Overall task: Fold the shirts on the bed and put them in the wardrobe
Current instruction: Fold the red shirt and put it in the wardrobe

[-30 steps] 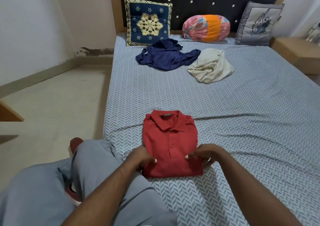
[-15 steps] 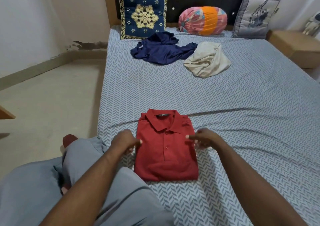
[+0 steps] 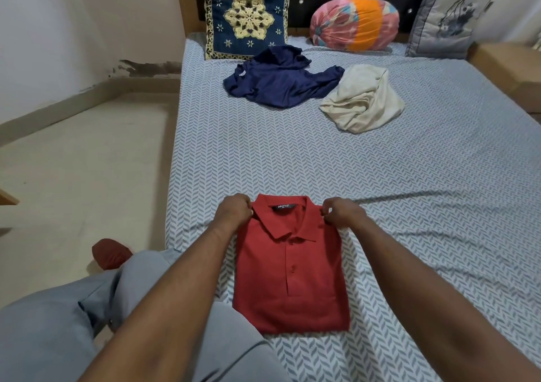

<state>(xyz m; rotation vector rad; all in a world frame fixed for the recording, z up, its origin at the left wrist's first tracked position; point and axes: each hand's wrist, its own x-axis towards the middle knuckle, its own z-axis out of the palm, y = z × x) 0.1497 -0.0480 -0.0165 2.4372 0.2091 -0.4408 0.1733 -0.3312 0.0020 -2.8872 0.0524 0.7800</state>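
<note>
Folded red polo shirt (image 3: pixel 289 267) flat on bed (image 3: pixel 409 206). Left hand (image 3: pixel 235 210) and right hand (image 3: pixel 342 213) pinch its shoulders. Navy shirt (image 3: pixel 278 84), cream shirt (image 3: pixel 366 102) crumpled beyond.

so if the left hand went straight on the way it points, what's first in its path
Bare sheet, then probably the near edge of the cream shirt, beside the navy shirt; depth is unclear.

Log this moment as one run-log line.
red shirt: folded, on bed | left hand: pinches its top corner | right hand: pinches other top corner | navy shirt, cream shirt: crumpled, unfolded
</note>
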